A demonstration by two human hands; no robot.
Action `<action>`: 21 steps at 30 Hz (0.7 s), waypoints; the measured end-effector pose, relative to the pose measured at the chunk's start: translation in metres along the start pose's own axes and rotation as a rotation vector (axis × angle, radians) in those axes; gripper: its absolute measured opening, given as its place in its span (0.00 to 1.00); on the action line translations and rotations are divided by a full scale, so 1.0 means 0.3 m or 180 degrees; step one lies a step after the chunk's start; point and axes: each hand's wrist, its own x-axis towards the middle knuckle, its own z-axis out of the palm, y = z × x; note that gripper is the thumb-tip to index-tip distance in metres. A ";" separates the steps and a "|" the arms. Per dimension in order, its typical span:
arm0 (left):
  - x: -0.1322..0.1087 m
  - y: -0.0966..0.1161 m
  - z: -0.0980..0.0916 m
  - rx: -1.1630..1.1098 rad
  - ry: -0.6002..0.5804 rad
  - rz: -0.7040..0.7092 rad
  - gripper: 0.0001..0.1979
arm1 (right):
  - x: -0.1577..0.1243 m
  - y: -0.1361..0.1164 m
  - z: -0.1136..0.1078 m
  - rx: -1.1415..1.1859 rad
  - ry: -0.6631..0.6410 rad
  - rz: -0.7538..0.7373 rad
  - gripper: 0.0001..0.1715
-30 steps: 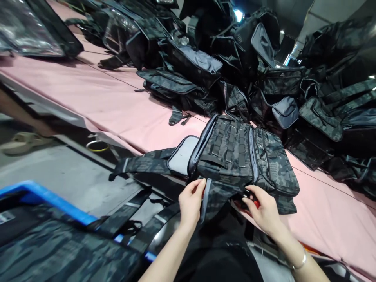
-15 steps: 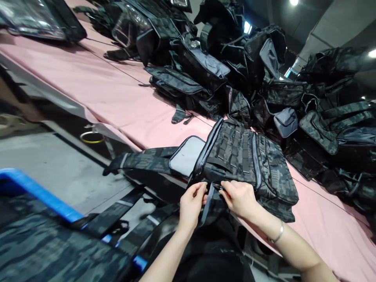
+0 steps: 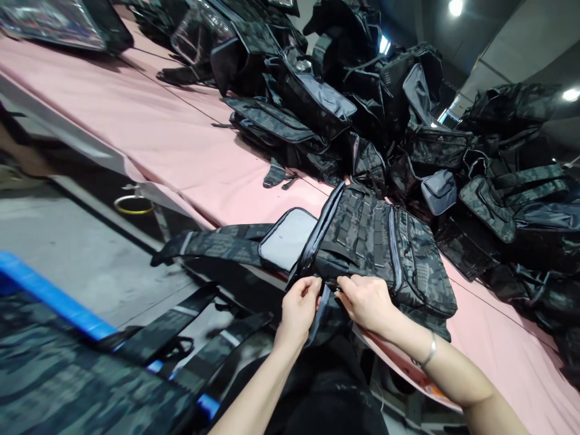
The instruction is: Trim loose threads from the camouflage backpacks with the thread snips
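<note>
A dark camouflage backpack [image 3: 362,232] lies on the near edge of the pink-covered table, its zipped compartments partly open with grey lining showing. At its near side my left hand [image 3: 301,302] is closed, thumb and finger pinching the bag's edge beside a grey strip of lining [image 3: 321,314]. Just right of that, my right hand [image 3: 369,302] is closed in a pinch on a small dark piece at the same edge; whether this is a zipper pull or a tool I cannot tell. A light grey panel [image 3: 287,238] and a shoulder strap [image 3: 222,241] stick out to the left.
Several camouflage bags [image 3: 290,130] are heaped along the far side of the pink table [image 3: 136,127]. At lower left, another camouflage bag [image 3: 67,374] rests by a blue rim [image 3: 58,296]. A yellow ring [image 3: 133,205] hangs under the table edge.
Both hands have shifted slightly and come a little closer together at the bag's edge. Less of the grey lining strip shows between them. The view has tilted slightly.
</note>
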 end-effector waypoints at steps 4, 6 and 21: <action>0.005 -0.021 -0.013 0.0094 0.0073 0.0008 0.24 | 0.014 -0.008 -0.014 -0.0153 -0.0060 -0.0049 0.08; 0.004 -0.032 -0.021 0.0204 0.0051 -0.0005 0.24 | 0.019 -0.012 -0.021 -0.0209 -0.0096 -0.0089 0.08; 0.013 -0.004 -0.050 0.1646 -0.0202 0.1269 0.10 | 0.041 -0.039 -0.089 -0.0275 -0.0409 -0.0179 0.08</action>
